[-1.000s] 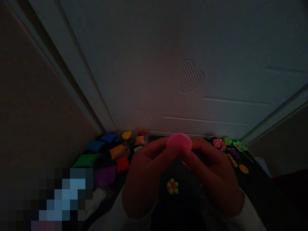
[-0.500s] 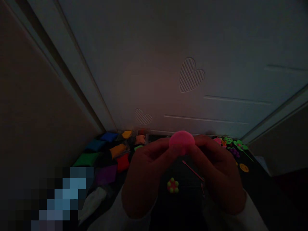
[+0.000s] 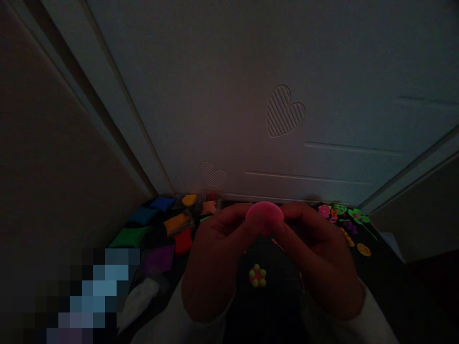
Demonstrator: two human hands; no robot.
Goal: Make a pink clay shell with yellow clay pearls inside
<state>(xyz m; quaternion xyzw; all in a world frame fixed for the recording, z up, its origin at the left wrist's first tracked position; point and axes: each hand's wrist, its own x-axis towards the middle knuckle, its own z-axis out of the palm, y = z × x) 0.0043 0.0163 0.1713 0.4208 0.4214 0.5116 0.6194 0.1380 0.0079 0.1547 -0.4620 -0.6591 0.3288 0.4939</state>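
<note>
A flattened round piece of pink modelling clay [image 3: 265, 212] is held up between both hands above the dark tabletop. My left hand [image 3: 215, 258] pinches its left side, thumb on the near face. On the opposite edge, my right hand [image 3: 322, 258] grips it the same way, fingers curled behind. Below the hands lies a small clay flower [image 3: 257, 276] with yellow-green balls around a reddish-pink middle. Part of a thin pink tool [image 3: 277, 244] shows beside my right thumb; the rest of it is hidden by that hand.
Packets of coloured clay, among them a green one [image 3: 129, 236] and a purple one [image 3: 158, 259], lie at the left. Finished clay pieces, including a green flower [image 3: 358, 216] and a yellow disc [image 3: 363, 249], sit at the right. A white panel with hearts [image 3: 285, 112] rises behind.
The pink clay has shifted slightly left and down, and its upper part looks tilted or more bowl-like. My right hand moved left with it, covering more of the thin tool.
</note>
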